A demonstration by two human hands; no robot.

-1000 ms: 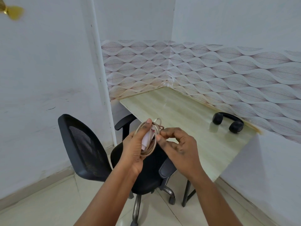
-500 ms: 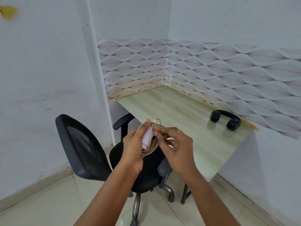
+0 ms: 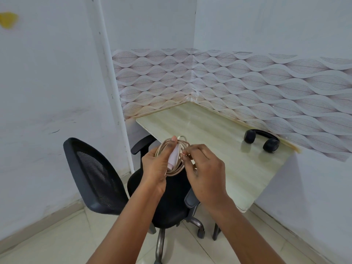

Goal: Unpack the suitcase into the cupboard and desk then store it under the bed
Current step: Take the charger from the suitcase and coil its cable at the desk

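White walls [image 3: 47, 92] close in a corner, and a band of wavy-patterned wallpaper [image 3: 247, 88] runs along them just above the desk. The floor is pale tile [image 3: 47, 244]. The desk [image 3: 238, 168] has a light wood-grain top fitted into the corner, its near right corner jutting toward the viewer. A black office chair [image 3: 99, 180] with a mesh back stands in front of the desk's left end, turned sideways, its seat under the two hands and one armrest partly tucked beneath the desk edge.

On the desk, near the right end and close to the wall, lie black headphones [image 3: 262, 139], both ear cups resting on the top and the band arched toward the wallpaper. They are well apart from the hands.

The left hand [image 3: 154, 166] is curled round a coiled beige cable [image 3: 176, 164] with a pale pink charger plug [image 3: 174, 156] lying inside the loops, its thumb pressed along the plug. The right hand [image 3: 203, 172] is just beside it, fingers bent, its fingertips [image 3: 187, 152] pinching what seems to be the cable's small metallic end, though that part is tiny and hard to make out. The bundle is held in the air over the chair seat, at the desk's front edge and not touching the top.
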